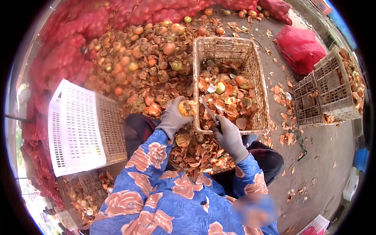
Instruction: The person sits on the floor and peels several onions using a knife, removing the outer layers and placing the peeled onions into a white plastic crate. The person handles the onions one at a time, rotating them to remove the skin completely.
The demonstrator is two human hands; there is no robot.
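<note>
My left hand (174, 117), in a grey glove, is closed round a yellow-brown onion (185, 108) with dry skin on it. Gripped by its handle in my gloved right hand (228, 137) is a knife (208, 106), its curved blade pointing up and away over the crate. The blade is apart from the onion. Just beyond my hands stands a dirty plastic crate (263, 98) holding loose skins and some onions. A pale peeled-looking onion (220, 88) lies among those skins. More skins (196, 152) cover the ground between my legs.
A large heap of onions (152, 58) spreads ahead and left, backed by red mesh sacks (58, 58). At my left stands a white crate (78, 129). On the right are stacked crates (327, 86) and a red sack (299, 49). Skins litter the concrete floor (317, 164).
</note>
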